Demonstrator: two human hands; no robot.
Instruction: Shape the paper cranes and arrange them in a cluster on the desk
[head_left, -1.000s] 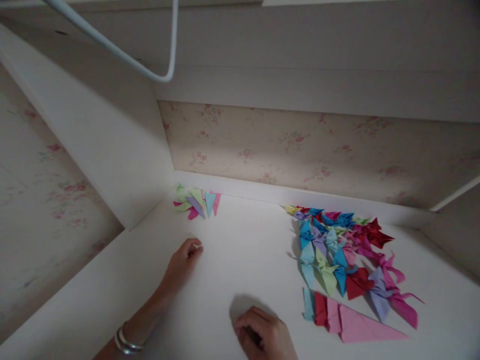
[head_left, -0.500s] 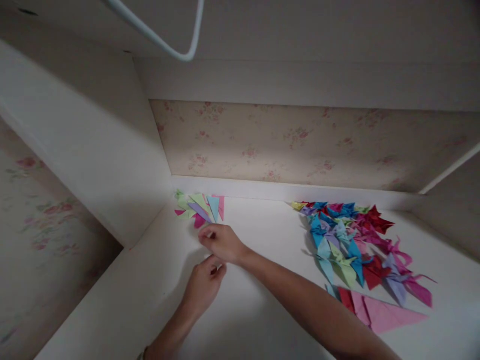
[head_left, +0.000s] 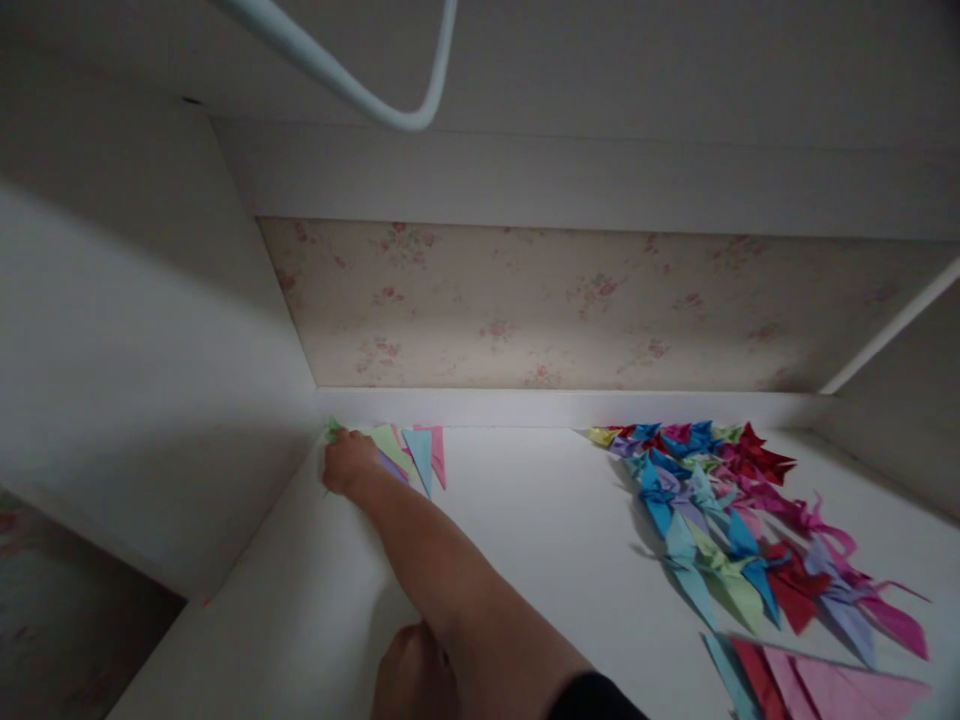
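My right hand [head_left: 349, 462] reaches across to the far left corner of the white shelf [head_left: 525, 520]. It rests on a small pile of folded paper triangles [head_left: 420, 452] in green, blue, pink and purple. Its fingers are curled, and a green folded paper [head_left: 331, 431] pokes out at the fingertips. My left hand [head_left: 409, 668] lies near the bottom edge, partly under my right forearm. It looks balled up, and nothing shows in it.
Several folded paper cranes [head_left: 720, 520] in many colours lie spread at the right. Larger pink and red folded sheets [head_left: 817, 690] sit at the bottom right. A white side wall [head_left: 150, 400] closes the left; a floral back panel [head_left: 540, 310] stands behind. A white bar [head_left: 375, 95] hangs overhead.
My right hand has moved from the middle of the shelf to the triangle pile in the corner. My left hand has drawn back toward me. The view has shifted left and up.
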